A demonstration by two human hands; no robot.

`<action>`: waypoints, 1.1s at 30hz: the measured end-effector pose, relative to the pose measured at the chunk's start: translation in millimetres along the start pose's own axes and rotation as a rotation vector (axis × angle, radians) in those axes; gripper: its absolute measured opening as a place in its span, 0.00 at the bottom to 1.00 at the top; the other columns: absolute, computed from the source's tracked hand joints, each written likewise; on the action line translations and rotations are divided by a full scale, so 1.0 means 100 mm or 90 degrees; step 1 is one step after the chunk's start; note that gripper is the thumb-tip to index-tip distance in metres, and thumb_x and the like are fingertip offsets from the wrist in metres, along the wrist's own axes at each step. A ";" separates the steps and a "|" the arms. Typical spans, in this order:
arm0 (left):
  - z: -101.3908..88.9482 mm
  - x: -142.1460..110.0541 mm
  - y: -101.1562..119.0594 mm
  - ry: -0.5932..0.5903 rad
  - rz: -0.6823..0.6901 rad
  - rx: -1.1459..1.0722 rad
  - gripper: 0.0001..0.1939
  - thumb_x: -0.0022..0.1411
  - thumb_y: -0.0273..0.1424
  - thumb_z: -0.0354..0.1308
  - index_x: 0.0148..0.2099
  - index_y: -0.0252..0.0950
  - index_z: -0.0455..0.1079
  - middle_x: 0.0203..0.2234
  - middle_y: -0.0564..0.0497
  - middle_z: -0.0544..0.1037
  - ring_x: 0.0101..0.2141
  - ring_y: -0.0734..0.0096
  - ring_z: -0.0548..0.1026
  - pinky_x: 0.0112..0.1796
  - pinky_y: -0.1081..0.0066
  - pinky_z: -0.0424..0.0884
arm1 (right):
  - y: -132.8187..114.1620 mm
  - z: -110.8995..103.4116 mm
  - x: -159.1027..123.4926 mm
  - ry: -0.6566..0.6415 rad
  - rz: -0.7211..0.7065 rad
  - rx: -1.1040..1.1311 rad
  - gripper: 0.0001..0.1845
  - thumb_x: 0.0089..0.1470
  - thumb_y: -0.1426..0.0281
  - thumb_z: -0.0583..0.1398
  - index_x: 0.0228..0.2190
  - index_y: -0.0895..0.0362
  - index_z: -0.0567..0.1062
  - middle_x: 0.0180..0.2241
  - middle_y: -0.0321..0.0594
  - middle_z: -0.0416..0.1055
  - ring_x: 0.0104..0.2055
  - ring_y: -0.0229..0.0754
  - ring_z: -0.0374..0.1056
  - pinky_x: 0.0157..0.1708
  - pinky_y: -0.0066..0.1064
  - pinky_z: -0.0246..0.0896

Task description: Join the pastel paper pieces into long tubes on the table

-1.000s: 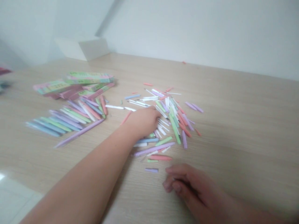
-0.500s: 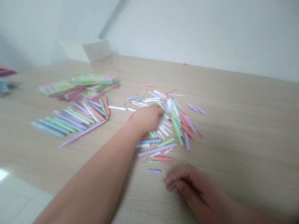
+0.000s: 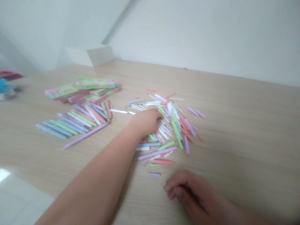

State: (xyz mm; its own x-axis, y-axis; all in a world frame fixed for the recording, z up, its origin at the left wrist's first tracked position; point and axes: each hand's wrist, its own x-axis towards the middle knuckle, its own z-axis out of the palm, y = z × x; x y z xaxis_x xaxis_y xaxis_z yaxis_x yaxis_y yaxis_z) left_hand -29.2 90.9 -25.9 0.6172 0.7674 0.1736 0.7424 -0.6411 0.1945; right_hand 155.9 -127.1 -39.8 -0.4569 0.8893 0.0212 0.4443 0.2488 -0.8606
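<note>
Head view shows whole-looking pens (image 3: 73, 122) rowed at nine o'clock, loose pen parts (image 3: 177, 133) remaining around the curled left hand (image 3: 147, 122), half-curled right hand (image 3: 203, 192) at five, both holds unclear.

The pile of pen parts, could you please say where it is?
In the head view, the pile lies centrally, partly hidden by the left hand, right of the lined-up pens.

Pale wall (image 3: 211, 37), wood-grain table (image 3: 239, 131), tiled floor (image 3: 23, 197)

pass: tabletop (image 3: 241, 134) right | block: pen parts (image 3: 177, 132) centre, cartons (image 3: 97, 83) left
</note>
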 end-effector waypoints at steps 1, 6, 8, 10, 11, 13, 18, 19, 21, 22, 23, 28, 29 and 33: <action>-0.01 0.00 0.00 -0.006 0.002 -0.002 0.17 0.68 0.34 0.48 0.50 0.47 0.76 0.50 0.51 0.77 0.48 0.63 0.76 0.50 0.64 0.71 | 0.01 0.00 0.00 0.001 -0.006 -0.001 0.12 0.66 0.76 0.52 0.44 0.50 0.72 0.37 0.34 0.77 0.40 0.34 0.74 0.42 0.27 0.71; -0.07 -0.03 0.04 -0.025 -0.020 0.018 0.16 0.66 0.34 0.48 0.48 0.45 0.76 0.47 0.50 0.78 0.45 0.62 0.77 0.44 0.65 0.72 | 0.02 -0.01 0.01 0.001 -0.020 -0.003 0.13 0.65 0.77 0.53 0.45 0.50 0.72 0.37 0.34 0.76 0.39 0.34 0.74 0.41 0.26 0.71; -0.08 -0.04 0.07 -0.022 -0.029 0.033 0.15 0.66 0.34 0.48 0.46 0.44 0.76 0.45 0.50 0.78 0.42 0.61 0.77 0.40 0.65 0.72 | 0.01 -0.01 0.01 -0.002 -0.025 -0.004 0.13 0.65 0.77 0.53 0.45 0.50 0.72 0.37 0.34 0.77 0.39 0.34 0.74 0.41 0.26 0.71; -0.08 -0.04 0.10 -0.019 -0.041 0.046 0.16 0.67 0.36 0.47 0.44 0.43 0.76 0.44 0.49 0.78 0.40 0.61 0.78 0.37 0.65 0.72 | -0.02 -0.02 0.01 -0.004 -0.030 -0.007 0.13 0.64 0.77 0.53 0.44 0.50 0.72 0.37 0.34 0.77 0.38 0.34 0.74 0.41 0.26 0.72; -0.08 -0.05 0.10 -0.014 -0.048 0.051 0.16 0.68 0.36 0.46 0.44 0.43 0.76 0.43 0.49 0.78 0.39 0.61 0.78 0.37 0.65 0.72 | -0.05 -0.02 0.01 0.001 -0.032 -0.011 0.13 0.64 0.78 0.54 0.44 0.50 0.72 0.36 0.34 0.77 0.38 0.34 0.74 0.40 0.26 0.72; -0.07 -0.05 0.11 -0.003 -0.059 0.061 0.16 0.68 0.37 0.45 0.44 0.42 0.75 0.43 0.48 0.77 0.37 0.61 0.78 0.36 0.65 0.72 | -0.09 -0.02 0.02 0.026 -0.029 -0.025 0.13 0.63 0.78 0.54 0.42 0.50 0.73 0.35 0.33 0.77 0.37 0.34 0.74 0.39 0.25 0.71; -0.05 -0.06 0.12 0.008 -0.100 0.081 0.18 0.69 0.39 0.44 0.43 0.40 0.74 0.43 0.46 0.77 0.37 0.58 0.79 0.36 0.62 0.74 | -0.08 -0.03 0.02 0.013 -0.027 -0.026 0.13 0.63 0.78 0.54 0.43 0.50 0.73 0.36 0.34 0.77 0.37 0.34 0.75 0.40 0.26 0.72; -0.05 -0.06 0.12 0.007 -0.110 0.083 0.18 0.69 0.39 0.44 0.42 0.40 0.74 0.43 0.46 0.78 0.38 0.57 0.79 0.36 0.61 0.74 | -0.06 -0.03 0.02 0.002 -0.028 -0.023 0.13 0.63 0.78 0.54 0.43 0.50 0.73 0.36 0.34 0.77 0.38 0.35 0.75 0.40 0.26 0.72; -0.05 -0.06 0.13 0.002 -0.135 0.085 0.18 0.68 0.39 0.44 0.42 0.40 0.74 0.42 0.45 0.78 0.39 0.56 0.79 0.38 0.60 0.75 | -0.03 -0.03 0.02 -0.003 -0.031 -0.017 0.12 0.63 0.77 0.55 0.43 0.50 0.73 0.36 0.34 0.78 0.38 0.35 0.75 0.40 0.26 0.72; -0.05 -0.06 0.13 -0.002 -0.151 0.084 0.18 0.68 0.39 0.44 0.43 0.40 0.74 0.43 0.44 0.78 0.40 0.55 0.79 0.38 0.59 0.75 | -0.03 -0.03 0.02 -0.003 -0.028 -0.016 0.12 0.63 0.77 0.55 0.43 0.51 0.73 0.36 0.35 0.78 0.38 0.35 0.75 0.40 0.27 0.72; -0.06 -0.06 0.13 -0.007 -0.168 0.083 0.18 0.68 0.39 0.44 0.44 0.40 0.74 0.43 0.44 0.78 0.40 0.55 0.79 0.39 0.59 0.75 | -0.02 -0.03 0.02 -0.005 -0.025 -0.013 0.12 0.63 0.77 0.55 0.43 0.51 0.73 0.36 0.35 0.78 0.38 0.35 0.75 0.40 0.27 0.73; -0.08 -0.05 0.10 -0.018 -0.212 0.072 0.18 0.68 0.38 0.44 0.48 0.42 0.74 0.45 0.43 0.78 0.41 0.56 0.79 0.41 0.60 0.75 | -0.06 -0.04 0.01 -0.013 -0.014 -0.020 0.13 0.62 0.78 0.54 0.42 0.52 0.74 0.35 0.35 0.78 0.37 0.35 0.74 0.40 0.27 0.72; -0.08 -0.05 0.09 -0.023 -0.208 0.072 0.18 0.67 0.38 0.45 0.47 0.42 0.75 0.44 0.44 0.78 0.41 0.56 0.79 0.41 0.60 0.74 | -0.07 -0.04 0.01 -0.008 -0.013 -0.024 0.13 0.62 0.78 0.54 0.42 0.51 0.74 0.35 0.35 0.78 0.37 0.35 0.74 0.40 0.26 0.72; -0.10 -0.06 0.06 -0.038 -0.189 0.070 0.17 0.65 0.36 0.45 0.43 0.42 0.76 0.44 0.45 0.78 0.41 0.57 0.78 0.42 0.60 0.74 | -0.11 -0.04 0.01 0.010 -0.015 -0.038 0.13 0.62 0.78 0.54 0.41 0.51 0.74 0.35 0.33 0.77 0.37 0.34 0.74 0.39 0.25 0.72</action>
State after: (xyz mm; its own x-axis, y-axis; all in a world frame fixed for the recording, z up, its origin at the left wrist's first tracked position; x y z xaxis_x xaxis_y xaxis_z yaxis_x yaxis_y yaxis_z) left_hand -31.2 82.0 -16.1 0.3816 0.9219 0.0674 0.9139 -0.3872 0.1218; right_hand 153.6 -127.0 -28.0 -0.4558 0.8886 0.0501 0.4787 0.2923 -0.8279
